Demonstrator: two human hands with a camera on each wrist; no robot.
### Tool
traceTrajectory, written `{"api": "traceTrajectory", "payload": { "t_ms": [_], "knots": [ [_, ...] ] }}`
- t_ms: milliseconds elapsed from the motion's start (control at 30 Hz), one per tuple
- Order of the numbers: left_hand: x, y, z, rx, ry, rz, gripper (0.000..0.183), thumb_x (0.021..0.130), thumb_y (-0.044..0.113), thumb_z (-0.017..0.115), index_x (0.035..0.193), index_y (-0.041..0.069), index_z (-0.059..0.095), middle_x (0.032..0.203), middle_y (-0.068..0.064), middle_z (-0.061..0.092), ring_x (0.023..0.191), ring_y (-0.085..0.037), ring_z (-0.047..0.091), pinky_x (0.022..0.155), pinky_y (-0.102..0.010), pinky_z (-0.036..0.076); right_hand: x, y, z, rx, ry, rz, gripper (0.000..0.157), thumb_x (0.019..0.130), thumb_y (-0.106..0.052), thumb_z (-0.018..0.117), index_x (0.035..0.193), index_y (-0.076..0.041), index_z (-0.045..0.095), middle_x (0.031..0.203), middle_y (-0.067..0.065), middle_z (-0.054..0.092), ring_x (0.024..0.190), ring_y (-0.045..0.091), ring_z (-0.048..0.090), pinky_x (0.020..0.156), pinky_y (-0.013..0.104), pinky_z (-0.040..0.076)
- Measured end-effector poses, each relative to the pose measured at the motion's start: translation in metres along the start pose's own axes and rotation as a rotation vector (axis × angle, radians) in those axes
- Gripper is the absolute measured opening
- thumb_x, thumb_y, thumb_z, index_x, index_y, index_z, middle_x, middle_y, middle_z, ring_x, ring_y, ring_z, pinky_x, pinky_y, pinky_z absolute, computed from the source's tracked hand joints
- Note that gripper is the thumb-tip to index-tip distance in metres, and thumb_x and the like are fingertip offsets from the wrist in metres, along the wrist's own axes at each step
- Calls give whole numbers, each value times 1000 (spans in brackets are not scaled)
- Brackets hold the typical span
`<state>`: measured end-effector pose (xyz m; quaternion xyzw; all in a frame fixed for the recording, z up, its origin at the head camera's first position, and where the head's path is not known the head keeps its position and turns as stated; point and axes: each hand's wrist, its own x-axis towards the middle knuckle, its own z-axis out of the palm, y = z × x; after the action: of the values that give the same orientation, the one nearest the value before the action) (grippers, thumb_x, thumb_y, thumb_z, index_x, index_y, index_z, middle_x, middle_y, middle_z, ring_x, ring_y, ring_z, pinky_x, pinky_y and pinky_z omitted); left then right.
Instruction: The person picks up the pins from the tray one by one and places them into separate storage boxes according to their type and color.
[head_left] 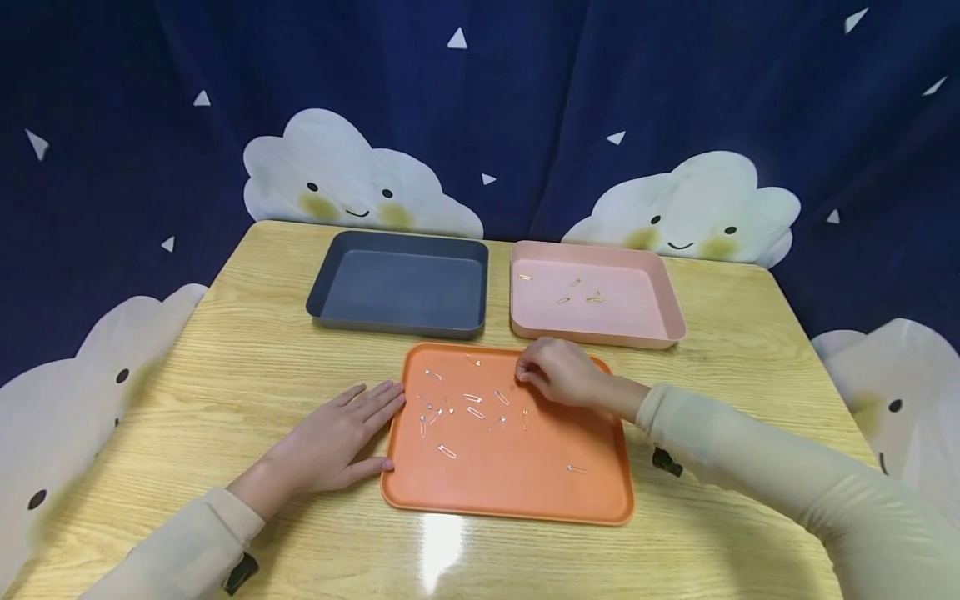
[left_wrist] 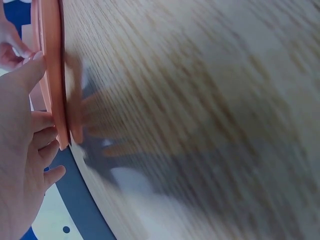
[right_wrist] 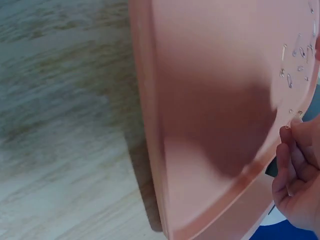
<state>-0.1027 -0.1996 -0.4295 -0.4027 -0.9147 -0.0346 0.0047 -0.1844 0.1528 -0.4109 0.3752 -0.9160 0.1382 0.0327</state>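
Note:
An orange tray (head_left: 517, 485) lies on the table with several silver safety pins (head_left: 476, 412) scattered over its left half. Among them are a couple of gold safety pins (head_left: 525, 419). My left hand (head_left: 326, 442) rests flat at the tray's left side, its fingertips and thumb on the rim. Over the tray's far right part, my right hand (head_left: 561, 373) pinches a tiny gold safety pin between thumb and forefinger; most of it is hidden by the fingertips. The right wrist view shows these fingers (right_wrist: 285, 135) close above the tray's far edge.
Behind the orange tray stand a dark blue tray (head_left: 397, 327) at left and a pink tray (head_left: 600, 335) at right. Several gold safety pins (head_left: 594, 297) lie in the pink one. A cloud-patterned curtain (head_left: 525, 100) hangs behind the wooden table (head_left: 255, 350).

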Motion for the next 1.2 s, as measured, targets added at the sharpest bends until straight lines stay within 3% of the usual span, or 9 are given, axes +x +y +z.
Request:
{"api": "traceTrajectory", "payload": {
  "t_ms": [233, 467, 1200],
  "knots": [
    [-1, -1, 1, -10, 3, 1, 76, 92, 56, 52, 146, 4, 39, 154, -13, 38, 144, -26, 36, 117, -47, 33, 3, 3, -8, 12, -16, 24, 9, 86, -13, 70, 78, -17, 69, 75, -7, 65, 71, 7, 56, 67, 24, 49],
    [0, -1, 0, -9, -1, 1, 77, 91, 56, 53, 146, 4, 39, 154, -13, 37, 144, -27, 36, 116, -48, 33, 5, 10, -17, 5, -29, 32, 10, 85, -12, 72, 76, -16, 69, 68, -8, 60, 66, 7, 47, 62, 21, 40],
    [0, 0, -3, -14, 0, 1, 76, 91, 55, 54, 145, 3, 41, 153, -13, 39, 144, -28, 37, 116, -48, 34, 10, 56, -69, -18, -65, 110, 10, 81, -3, 68, 76, -12, 69, 69, -3, 63, 65, 13, 55, 61, 26, 43]
  ]
}}
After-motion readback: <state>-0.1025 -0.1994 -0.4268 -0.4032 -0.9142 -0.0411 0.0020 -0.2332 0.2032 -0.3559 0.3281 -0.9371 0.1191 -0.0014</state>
